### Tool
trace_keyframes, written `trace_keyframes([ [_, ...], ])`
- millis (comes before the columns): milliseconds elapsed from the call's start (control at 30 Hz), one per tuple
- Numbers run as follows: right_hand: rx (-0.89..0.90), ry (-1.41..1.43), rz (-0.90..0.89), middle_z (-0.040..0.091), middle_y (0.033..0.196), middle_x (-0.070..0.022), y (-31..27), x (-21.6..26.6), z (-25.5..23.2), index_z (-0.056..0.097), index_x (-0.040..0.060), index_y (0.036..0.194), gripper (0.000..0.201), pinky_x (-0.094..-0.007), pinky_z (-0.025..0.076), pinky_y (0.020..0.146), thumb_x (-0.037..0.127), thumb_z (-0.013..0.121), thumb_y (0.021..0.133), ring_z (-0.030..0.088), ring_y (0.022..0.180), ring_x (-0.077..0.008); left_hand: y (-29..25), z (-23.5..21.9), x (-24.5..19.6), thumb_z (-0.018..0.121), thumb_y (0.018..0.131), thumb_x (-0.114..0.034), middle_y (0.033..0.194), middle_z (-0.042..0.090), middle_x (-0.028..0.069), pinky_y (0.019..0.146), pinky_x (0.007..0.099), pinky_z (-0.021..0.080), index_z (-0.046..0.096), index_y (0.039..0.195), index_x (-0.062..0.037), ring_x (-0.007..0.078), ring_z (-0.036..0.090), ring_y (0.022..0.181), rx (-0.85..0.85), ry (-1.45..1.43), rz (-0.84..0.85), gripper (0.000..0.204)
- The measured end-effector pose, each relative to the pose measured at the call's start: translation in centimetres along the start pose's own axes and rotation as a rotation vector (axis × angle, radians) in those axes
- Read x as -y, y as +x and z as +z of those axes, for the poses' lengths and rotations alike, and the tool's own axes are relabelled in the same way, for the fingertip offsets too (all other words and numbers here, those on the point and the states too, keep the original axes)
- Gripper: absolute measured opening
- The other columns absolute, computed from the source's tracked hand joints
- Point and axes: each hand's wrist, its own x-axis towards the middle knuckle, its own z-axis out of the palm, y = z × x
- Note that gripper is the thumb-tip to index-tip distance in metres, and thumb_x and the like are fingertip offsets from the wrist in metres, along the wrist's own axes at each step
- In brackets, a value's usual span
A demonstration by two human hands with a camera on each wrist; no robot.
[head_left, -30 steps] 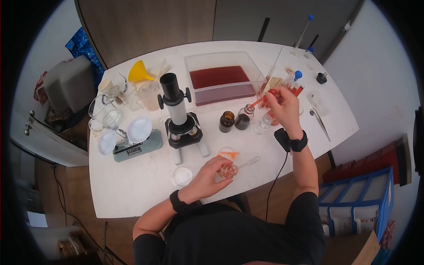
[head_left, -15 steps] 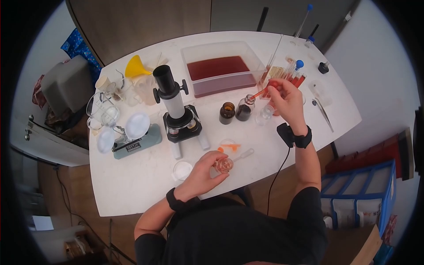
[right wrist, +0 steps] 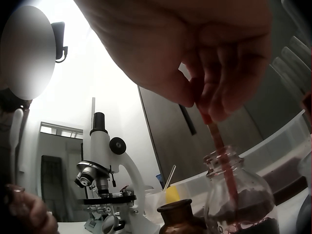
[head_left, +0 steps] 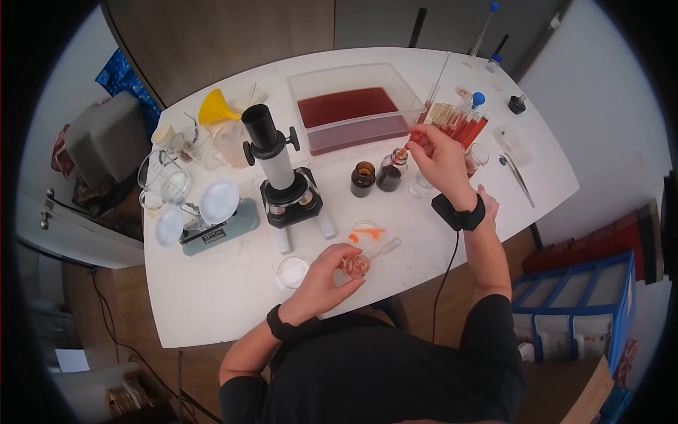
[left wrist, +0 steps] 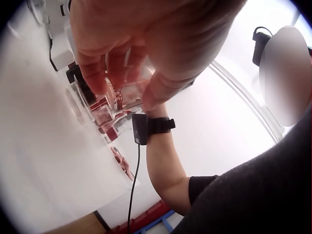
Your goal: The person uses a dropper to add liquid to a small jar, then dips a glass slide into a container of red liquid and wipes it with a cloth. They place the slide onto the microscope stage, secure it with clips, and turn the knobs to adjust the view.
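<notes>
My right hand (head_left: 441, 162) pinches a dropper with a red top (right wrist: 222, 151) between thumb and fingers. Its glass tube slants down through the neck of a clear glass bottle (head_left: 389, 178), which holds dark red liquid. Beside that bottle stands a brown glass bottle (head_left: 362, 181) without a cap. Near the table's front edge, my left hand (head_left: 323, 281) holds a small glass jar (head_left: 357, 266) with fingers and thumb curled round its sides. A pale plastic pipette (right wrist: 16, 131) rises from the jar, its bulb upward. Orange pieces (head_left: 369, 232) lie in a small dish just beyond.
A microscope (head_left: 282, 173) stands left of the bottles, with a balance scale (head_left: 220, 230) further left. Behind is a clear tub (head_left: 360, 141) of red liquid. Test tubes (head_left: 470, 131) stand at the right, past them tweezers (head_left: 519, 181). A cable (head_left: 446, 293) hangs from my right wrist.
My right hand has shifted left, and the dropper now stands steeper and deeper in the clear bottle. The left hand still holds the jar in about the same place.
</notes>
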Motion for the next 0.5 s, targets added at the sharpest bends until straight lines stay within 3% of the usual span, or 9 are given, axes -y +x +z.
trace_keyframes([
  [300, 0.051, -0.063, 0.029, 0.065, 0.074, -0.0072, -1.1, 0.3, -1.7, 0.061, 0.0026, 0.100, 0.021, -0.0263, 0.047, 0.055, 0.009, 0.064, 0.080, 0.062, 0.059, -0.0138, -0.1, 0.0, 0.1, 0.072, 0.072, -0.005, 0.113, 0.054, 0.0145, 0.082, 0.0318, 0.047, 0.052, 0.115, -0.0023, 0.0266, 0.056, 0.098, -0.002, -0.005, -0.003, 0.047],
  [500, -0.198, 0.135, 0.153, 0.065, 0.075, -0.0068, -4.0, -2.3, -5.3, 0.062, 0.0005, 0.103, 0.021, -0.0228, 0.048, 0.059, 0.009, 0.064, 0.083, 0.061, 0.062, -0.0103, 0.0, 0.0, 0.3, 0.071, 0.073, 0.000, 0.114, 0.052, 0.0100, 0.082, 0.0299, 0.048, 0.051, 0.116, -0.0044, 0.0199, 0.056, 0.101, 0.024, 0.007, 0.003, 0.048],
])
